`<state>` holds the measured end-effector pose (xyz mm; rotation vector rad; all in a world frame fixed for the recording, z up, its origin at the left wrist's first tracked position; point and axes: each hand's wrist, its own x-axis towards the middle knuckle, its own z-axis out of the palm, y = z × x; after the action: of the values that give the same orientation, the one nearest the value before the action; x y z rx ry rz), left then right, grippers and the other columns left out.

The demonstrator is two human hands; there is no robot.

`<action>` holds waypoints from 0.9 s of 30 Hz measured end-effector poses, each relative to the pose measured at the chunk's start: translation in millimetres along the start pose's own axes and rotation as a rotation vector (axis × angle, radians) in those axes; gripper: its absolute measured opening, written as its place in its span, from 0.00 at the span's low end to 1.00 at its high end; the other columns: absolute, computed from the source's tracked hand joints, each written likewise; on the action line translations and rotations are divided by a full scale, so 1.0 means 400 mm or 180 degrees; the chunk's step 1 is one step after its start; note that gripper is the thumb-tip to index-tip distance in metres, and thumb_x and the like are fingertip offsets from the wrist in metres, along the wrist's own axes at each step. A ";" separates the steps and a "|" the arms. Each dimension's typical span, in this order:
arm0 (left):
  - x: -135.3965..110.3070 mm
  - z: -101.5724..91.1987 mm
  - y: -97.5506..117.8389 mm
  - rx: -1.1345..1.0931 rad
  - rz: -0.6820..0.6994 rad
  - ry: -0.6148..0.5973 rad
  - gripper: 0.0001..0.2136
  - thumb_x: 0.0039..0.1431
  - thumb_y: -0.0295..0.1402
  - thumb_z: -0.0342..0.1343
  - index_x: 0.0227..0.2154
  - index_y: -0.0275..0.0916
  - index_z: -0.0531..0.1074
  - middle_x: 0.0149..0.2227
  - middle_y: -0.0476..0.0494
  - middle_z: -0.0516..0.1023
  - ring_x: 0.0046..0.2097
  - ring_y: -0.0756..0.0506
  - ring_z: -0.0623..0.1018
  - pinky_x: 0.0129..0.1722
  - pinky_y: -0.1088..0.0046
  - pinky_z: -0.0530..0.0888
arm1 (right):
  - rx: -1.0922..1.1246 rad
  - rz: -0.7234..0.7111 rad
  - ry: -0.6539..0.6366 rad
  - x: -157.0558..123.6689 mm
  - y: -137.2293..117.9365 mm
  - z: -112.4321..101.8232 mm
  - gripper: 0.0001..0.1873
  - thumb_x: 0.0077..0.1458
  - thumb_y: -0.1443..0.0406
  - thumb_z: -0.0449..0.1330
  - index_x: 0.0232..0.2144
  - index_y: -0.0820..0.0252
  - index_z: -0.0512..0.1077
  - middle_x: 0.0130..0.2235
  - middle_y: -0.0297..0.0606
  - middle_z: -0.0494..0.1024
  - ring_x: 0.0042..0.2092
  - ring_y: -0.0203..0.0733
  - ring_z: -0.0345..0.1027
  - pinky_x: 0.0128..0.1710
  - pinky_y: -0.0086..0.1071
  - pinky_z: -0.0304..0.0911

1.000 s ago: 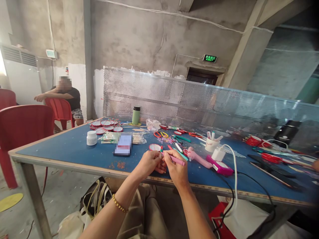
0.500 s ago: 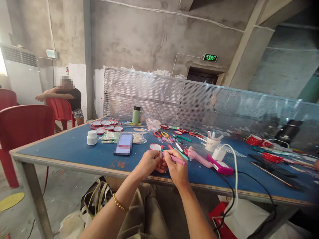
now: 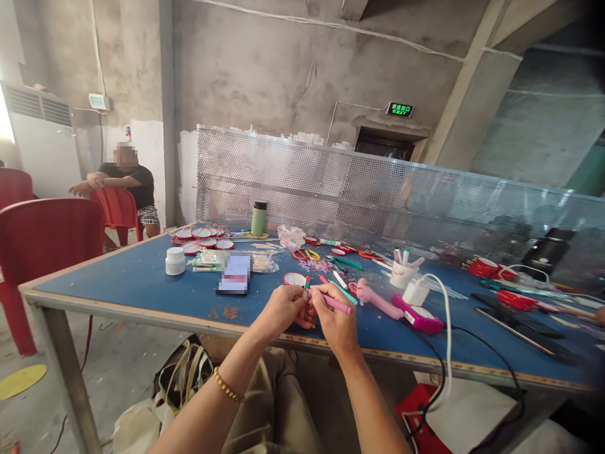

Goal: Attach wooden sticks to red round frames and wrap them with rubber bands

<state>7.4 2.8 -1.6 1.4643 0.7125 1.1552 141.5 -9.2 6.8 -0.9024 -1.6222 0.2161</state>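
Observation:
Both my hands meet at the near edge of the blue table [image 3: 132, 284]. My right hand [image 3: 336, 320] grips a pink pen-like tool [image 3: 338, 303], its tip pointing left toward my left hand. Fingers of my left hand [image 3: 283, 309] are pinched round a small red object that I cannot make out; a gold bracelet [image 3: 225, 386] sits on that wrist. Just beyond my hands lie a round red-rimmed disc [image 3: 293, 279] and several pens.
The table holds a phone [image 3: 234, 275], a white jar [image 3: 174, 260], red discs [image 3: 201, 238], a green flask [image 3: 258, 219], scissors [image 3: 305, 255], a cup of pens [image 3: 401, 271], a pink device [image 3: 418, 315] with a white charger cable. A perforated metal screen [image 3: 378, 195] backs it. A person sits on a red chair [image 3: 116, 211] left.
My hands keep their place and grip. The person at the back left has shifted an arm slightly.

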 end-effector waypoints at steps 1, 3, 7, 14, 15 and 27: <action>0.000 0.000 0.000 0.0004 0.0010 -0.0002 0.17 0.53 0.48 0.57 0.23 0.38 0.66 0.20 0.50 0.73 0.25 0.46 0.79 0.29 0.68 0.79 | -0.0029 -0.0037 0.0006 0.000 0.001 0.000 0.09 0.59 0.61 0.57 0.28 0.57 0.72 0.24 0.33 0.76 0.24 0.38 0.69 0.25 0.29 0.66; 0.000 0.000 0.000 -0.0010 0.0021 -0.0015 0.17 0.53 0.48 0.57 0.23 0.38 0.66 0.20 0.50 0.72 0.24 0.47 0.78 0.29 0.68 0.79 | -0.0055 -0.0084 0.0010 0.000 0.002 0.000 0.09 0.59 0.62 0.57 0.28 0.57 0.72 0.24 0.33 0.76 0.25 0.38 0.70 0.26 0.29 0.66; 0.000 0.000 0.003 -0.0049 -0.0004 -0.0021 0.18 0.52 0.48 0.57 0.23 0.37 0.66 0.20 0.50 0.73 0.23 0.48 0.77 0.29 0.69 0.79 | -0.0060 -0.0093 -0.0004 -0.001 0.001 -0.001 0.10 0.59 0.62 0.57 0.27 0.58 0.72 0.23 0.32 0.74 0.24 0.37 0.68 0.25 0.28 0.65; -0.001 0.000 0.002 -0.0028 -0.0079 -0.0008 0.18 0.50 0.48 0.58 0.24 0.37 0.65 0.22 0.48 0.75 0.28 0.44 0.81 0.30 0.69 0.79 | 0.0041 0.0052 0.0102 -0.001 0.005 0.000 0.10 0.59 0.60 0.57 0.28 0.58 0.72 0.24 0.33 0.75 0.24 0.37 0.68 0.24 0.29 0.65; -0.001 0.001 0.002 -0.0027 -0.0082 -0.0005 0.18 0.50 0.48 0.58 0.24 0.38 0.65 0.22 0.48 0.75 0.28 0.44 0.81 0.30 0.69 0.79 | 0.0052 0.0061 0.0096 -0.002 0.004 0.000 0.10 0.59 0.60 0.57 0.28 0.58 0.72 0.24 0.33 0.75 0.24 0.37 0.68 0.24 0.29 0.65; -0.002 0.002 0.003 -0.0059 -0.0034 0.0010 0.17 0.51 0.47 0.58 0.23 0.38 0.66 0.20 0.50 0.73 0.26 0.45 0.80 0.30 0.69 0.79 | -0.0059 -0.0067 0.0045 0.000 0.005 0.001 0.11 0.59 0.61 0.57 0.27 0.58 0.72 0.23 0.32 0.75 0.24 0.37 0.68 0.24 0.28 0.65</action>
<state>7.8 1.4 -0.6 1.4419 0.7091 1.1533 141.9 -8.0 5.5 -0.8988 -1.6221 0.1801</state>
